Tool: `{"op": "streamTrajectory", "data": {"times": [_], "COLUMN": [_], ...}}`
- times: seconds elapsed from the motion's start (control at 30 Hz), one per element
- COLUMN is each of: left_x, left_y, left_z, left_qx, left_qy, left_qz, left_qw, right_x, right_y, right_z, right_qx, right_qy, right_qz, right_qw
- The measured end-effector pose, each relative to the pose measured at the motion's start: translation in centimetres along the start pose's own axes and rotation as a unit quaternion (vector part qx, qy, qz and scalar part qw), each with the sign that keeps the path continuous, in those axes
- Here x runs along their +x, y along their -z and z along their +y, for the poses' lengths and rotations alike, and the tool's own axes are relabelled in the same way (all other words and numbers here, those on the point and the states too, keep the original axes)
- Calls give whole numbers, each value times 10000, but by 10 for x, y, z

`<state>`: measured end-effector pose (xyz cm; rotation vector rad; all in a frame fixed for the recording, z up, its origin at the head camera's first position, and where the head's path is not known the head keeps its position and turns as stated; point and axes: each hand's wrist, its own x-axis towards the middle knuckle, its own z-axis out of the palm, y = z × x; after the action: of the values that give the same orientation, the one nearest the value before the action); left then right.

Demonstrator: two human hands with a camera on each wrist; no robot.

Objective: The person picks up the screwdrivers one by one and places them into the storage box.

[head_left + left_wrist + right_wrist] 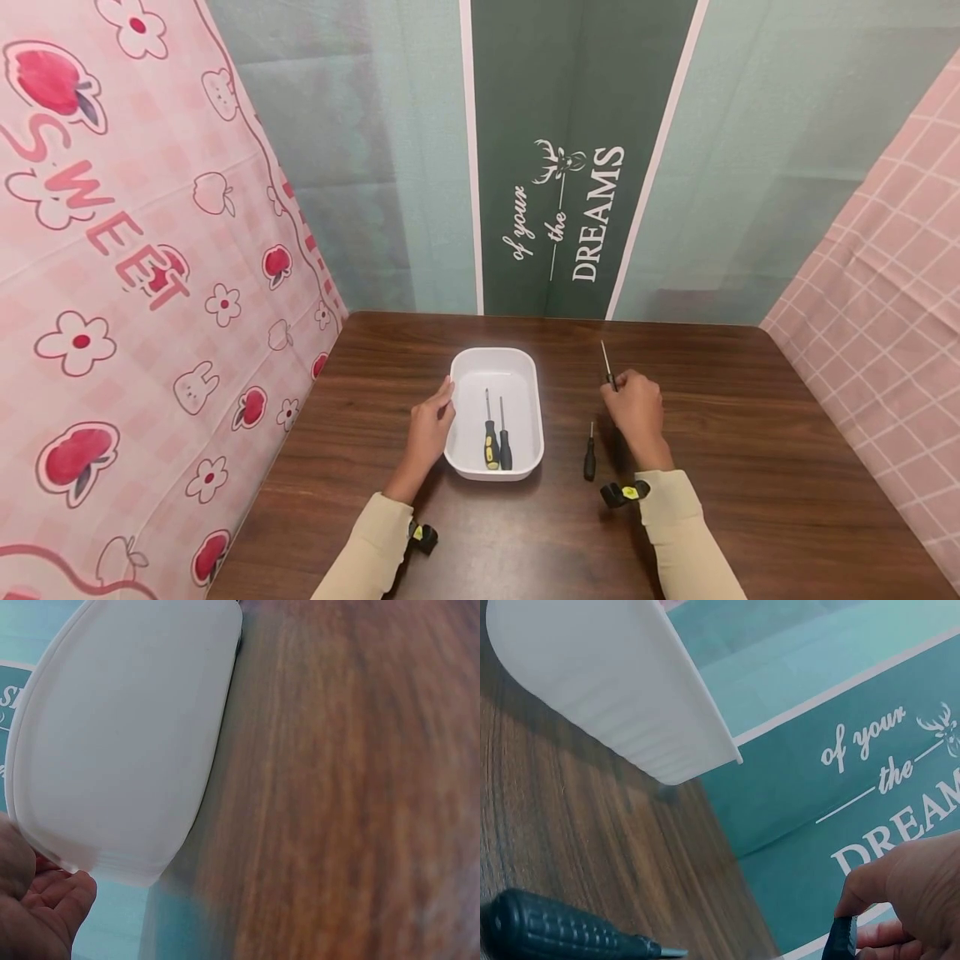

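My left hand (431,427) grips the left rim of a white rectangular tray (495,360); in the left wrist view its fingers (71,900) meet the rim at the lower left. Inside the tray lie a black-and-yellow screwdriver (491,446) and a black screwdriver (505,450), side by side with tips pointing away. To the tray's right, my right hand (637,410) pinches another screwdriver (607,362) by its dark handle, shaft pointing up and away. A short black screwdriver (589,461) lies on the table between the tray and my right hand.
The brown wooden table (720,417) stands against a hanging green cloth (570,100) with white lettering. Pink patterned cloth (172,350) flanks the left side, and pink checked cloth (885,292) the right. A dark wrist device (622,493) sits at the right cuff.
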<state>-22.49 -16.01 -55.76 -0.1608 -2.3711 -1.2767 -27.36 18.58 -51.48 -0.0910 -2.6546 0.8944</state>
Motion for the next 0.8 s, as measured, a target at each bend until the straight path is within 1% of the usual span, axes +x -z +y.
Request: {"op": "streamTrajectory", "data": {"times": [0.43,0.67,0.8], "left_x": [0,0,1], "left_y": [1,1,1], "left_z": [0,2,4], "left_qx": [-24,-4,-17], "left_qy": [46,-61,-27], "left_qz": [-25,74,86], "left_qw": [10000,10000,10000], "right_x": [-5,-8,-9], "right_y": [10,9,9], "right_z": [-9,-10,-10], "right_qx": [133,164,178], "right_qy": [8,-86,-118], "right_qz": [-25,7,34], "right_qw": [9999,9998,9998]}}
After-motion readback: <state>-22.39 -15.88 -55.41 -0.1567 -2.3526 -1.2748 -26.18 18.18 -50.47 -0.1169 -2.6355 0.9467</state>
